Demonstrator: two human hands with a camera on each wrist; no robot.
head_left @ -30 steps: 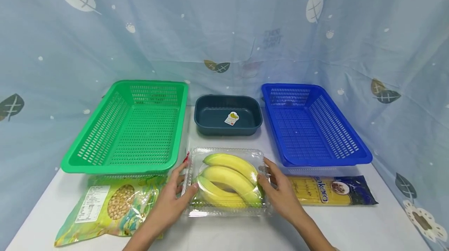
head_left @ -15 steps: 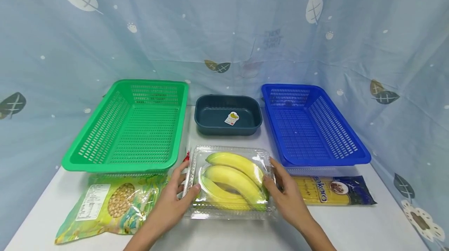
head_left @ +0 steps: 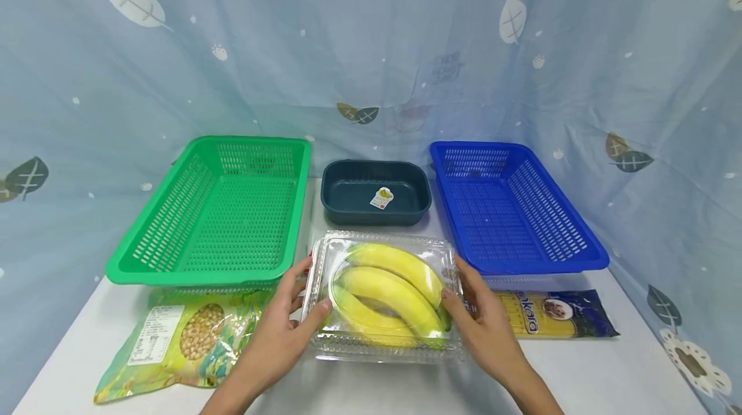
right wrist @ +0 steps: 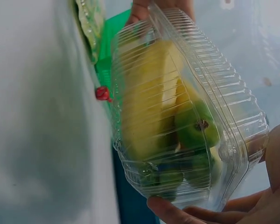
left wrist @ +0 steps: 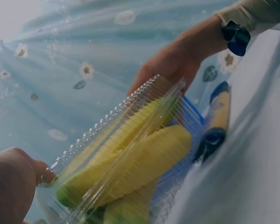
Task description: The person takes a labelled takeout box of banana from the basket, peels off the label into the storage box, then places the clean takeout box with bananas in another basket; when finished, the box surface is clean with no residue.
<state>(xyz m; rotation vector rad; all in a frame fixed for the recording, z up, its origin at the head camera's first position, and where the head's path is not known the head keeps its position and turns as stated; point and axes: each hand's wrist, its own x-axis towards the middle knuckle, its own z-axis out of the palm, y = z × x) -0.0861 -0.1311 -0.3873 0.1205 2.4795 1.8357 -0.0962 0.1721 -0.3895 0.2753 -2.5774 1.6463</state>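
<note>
A clear plastic clamshell box, its lid closed, holds several yellow bananas with green ends. My left hand grips its left side, thumb on top and fingers down the side. On the opposite side, my right hand holds it the same way. The box is raised off the white table between both hands. In the left wrist view, ridged walls of the box show, and the right hand is at its far end. The right wrist view shows green banana tips through the plastic.
Behind the box stands a dark teal tray with a banana-picture card inside. A green basket is at left, a blue basket at right. A bag of beans and a pasta packet lie in front of them.
The box of bananas has risen towards the camera and shifted slightly right, with both hands still holding it. The baskets, tray and packets stay in place; the head view tilts slightly.
</note>
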